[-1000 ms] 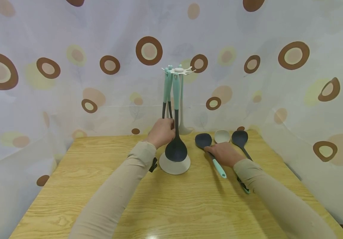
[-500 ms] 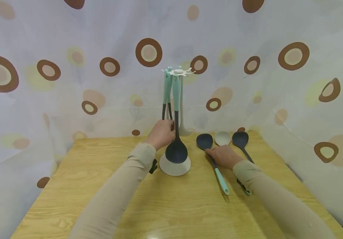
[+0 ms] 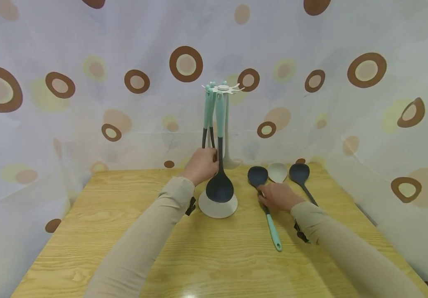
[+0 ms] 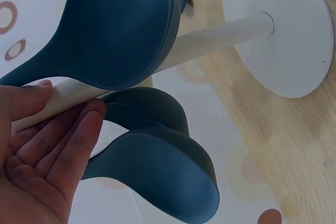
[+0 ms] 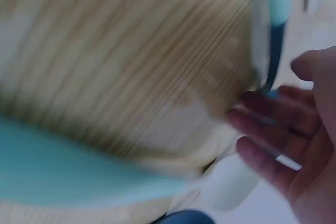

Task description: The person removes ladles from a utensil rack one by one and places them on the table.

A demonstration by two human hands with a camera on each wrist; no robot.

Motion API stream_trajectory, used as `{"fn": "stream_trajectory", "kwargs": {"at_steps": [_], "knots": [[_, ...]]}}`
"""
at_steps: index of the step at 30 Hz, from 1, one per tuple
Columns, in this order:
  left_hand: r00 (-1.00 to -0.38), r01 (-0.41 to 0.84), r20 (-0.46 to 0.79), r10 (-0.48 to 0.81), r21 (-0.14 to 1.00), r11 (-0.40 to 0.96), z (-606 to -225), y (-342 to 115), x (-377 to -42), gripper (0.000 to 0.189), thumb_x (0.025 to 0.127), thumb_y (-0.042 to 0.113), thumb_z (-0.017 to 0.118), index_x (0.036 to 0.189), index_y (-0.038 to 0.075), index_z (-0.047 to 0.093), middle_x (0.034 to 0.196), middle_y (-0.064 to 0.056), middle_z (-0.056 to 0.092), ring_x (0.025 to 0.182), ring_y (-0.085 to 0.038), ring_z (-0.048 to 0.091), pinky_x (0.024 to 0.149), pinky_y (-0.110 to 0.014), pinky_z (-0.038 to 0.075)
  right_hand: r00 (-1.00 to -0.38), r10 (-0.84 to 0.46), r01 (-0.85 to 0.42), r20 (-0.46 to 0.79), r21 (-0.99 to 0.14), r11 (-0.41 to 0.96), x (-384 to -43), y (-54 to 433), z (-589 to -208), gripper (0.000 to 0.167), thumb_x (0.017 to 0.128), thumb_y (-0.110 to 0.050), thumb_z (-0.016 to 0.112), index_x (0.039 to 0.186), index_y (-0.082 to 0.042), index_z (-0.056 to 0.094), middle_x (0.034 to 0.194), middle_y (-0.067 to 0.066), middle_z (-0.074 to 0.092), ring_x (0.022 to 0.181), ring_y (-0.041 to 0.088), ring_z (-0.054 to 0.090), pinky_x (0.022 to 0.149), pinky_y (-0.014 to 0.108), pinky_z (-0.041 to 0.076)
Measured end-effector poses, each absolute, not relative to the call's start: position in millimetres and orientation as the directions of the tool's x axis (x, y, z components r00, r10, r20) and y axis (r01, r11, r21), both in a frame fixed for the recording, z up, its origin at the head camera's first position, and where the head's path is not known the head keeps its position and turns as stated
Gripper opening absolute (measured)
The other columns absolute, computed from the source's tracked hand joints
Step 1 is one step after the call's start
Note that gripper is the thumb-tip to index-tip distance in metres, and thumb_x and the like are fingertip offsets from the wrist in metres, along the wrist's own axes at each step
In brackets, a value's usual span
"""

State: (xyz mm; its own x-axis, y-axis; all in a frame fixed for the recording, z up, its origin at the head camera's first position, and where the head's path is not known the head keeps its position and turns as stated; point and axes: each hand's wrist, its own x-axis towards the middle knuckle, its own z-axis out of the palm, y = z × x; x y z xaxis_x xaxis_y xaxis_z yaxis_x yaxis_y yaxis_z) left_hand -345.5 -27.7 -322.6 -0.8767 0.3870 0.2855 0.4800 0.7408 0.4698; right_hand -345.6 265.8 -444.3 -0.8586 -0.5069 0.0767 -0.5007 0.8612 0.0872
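My left hand [image 3: 201, 165] grips the white pole [image 4: 220, 38] of a utensil stand, among the hanging utensils. A dark ladle [image 3: 219, 189] with a mint handle hangs at the front of the stand. Two more dark ladle-like heads, one of them a ladle [image 4: 168, 166], show below the pole in the left wrist view. My right hand [image 3: 279, 197] is over a dark spoon [image 3: 257, 176] with a mint handle, which lies on the table. In the blurred right wrist view the thumb stands apart from the loosely bent fingers [image 5: 268, 166], beside a dark shaft.
A white-headed utensil [image 3: 277, 171] and another dark spoon [image 3: 299, 173] lie to the right of the first spoon. The stand's round white base [image 3: 217, 212] rests on the wooden table [image 3: 132, 231]. A patterned curtain [image 3: 154, 111] rises behind and beside the table.
The spoon's mint handle has swung toward the front and come down on the table, while its head shifted slightly right. My right hand has loosened from it. My left hand stays on the pole.
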Motion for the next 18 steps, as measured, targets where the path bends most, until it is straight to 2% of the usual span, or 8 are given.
{"fn": "stream_trajectory", "kwargs": {"at_steps": [3,6,9,18], "knots": [[-0.878,0.478,0.284,0.385,0.471,0.742,-323,-28,-346,0.019,0.100,0.017,0.056,0.085,0.013,0.066,0.064,-0.002,0.059,0.057,-0.017,0.052,0.058,-0.029,0.041,-0.898,-0.441,-0.441,0.008,-0.016,0.898,-341,258,-442,0.014,0.096,-0.021,0.062,0.087,-0.011,0.059,0.061,-0.001,0.048,0.053,0.015,0.044,0.050,0.031,0.034],[-0.881,0.473,0.283,0.380,0.475,0.742,-324,-29,-346,0.019,0.100,0.017,0.056,0.085,0.013,0.066,0.066,-0.002,0.059,0.058,-0.017,0.052,0.058,-0.030,0.041,-0.913,-0.407,-0.403,-0.033,-0.087,0.911,-337,252,-441,0.012,0.091,-0.012,0.061,0.082,-0.010,0.054,0.065,0.003,0.049,0.056,0.018,0.044,0.054,0.033,0.035],[-0.883,0.469,0.280,0.378,0.475,0.745,-324,-29,-345,0.019,0.100,0.018,0.056,0.085,0.013,0.066,0.067,-0.002,0.060,0.060,-0.018,0.052,0.059,-0.030,0.041,-0.921,-0.388,-0.383,-0.038,-0.104,0.918,-337,248,-443,0.009,0.089,-0.006,0.060,0.083,-0.009,0.053,0.068,0.005,0.051,0.058,0.020,0.046,0.056,0.034,0.037],[-0.885,0.465,0.273,0.377,0.484,0.741,-324,-28,-345,0.018,0.101,0.018,0.056,0.086,0.013,0.066,0.068,-0.002,0.061,0.061,-0.018,0.055,0.060,-0.030,0.042,-0.929,-0.370,-0.365,-0.029,-0.112,0.924,-340,246,-444,0.007,0.083,-0.001,0.059,0.083,-0.007,0.055,0.070,0.006,0.054,0.060,0.020,0.047,0.057,0.034,0.039]]}}
